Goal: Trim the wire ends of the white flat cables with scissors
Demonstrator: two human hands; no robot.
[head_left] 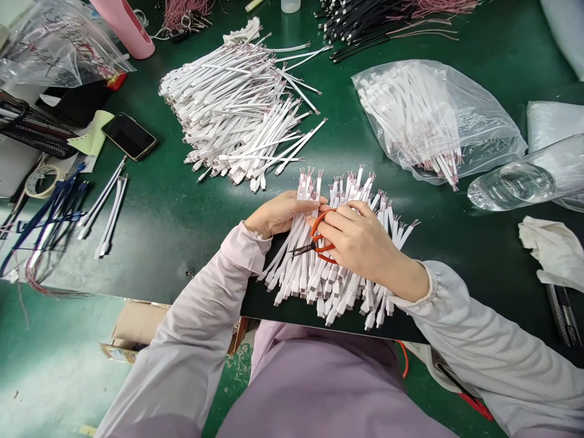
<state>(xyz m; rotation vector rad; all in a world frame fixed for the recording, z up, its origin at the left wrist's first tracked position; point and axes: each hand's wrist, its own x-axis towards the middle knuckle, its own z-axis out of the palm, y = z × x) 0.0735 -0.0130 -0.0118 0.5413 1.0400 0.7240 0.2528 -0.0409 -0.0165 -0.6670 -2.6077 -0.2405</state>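
Note:
A pile of short white USB cables lies at the table's near edge, plugs toward me and bare pinkish wire ends facing away. My left hand is closed around a few white cables at the pile's left side, near their stripped ends. Orange-handled snips sit in my right hand, the handle loops around its fingers and the dark blades pointing left over the pile. The right fingertips meet the left ones at the cables; what exactly they pinch there is hidden.
A larger heap of white cables lies farther back. Right of it rests a clear bag with more cables. A phone, loose cables and a tape roll are left; a clear plastic bottle and cloth right.

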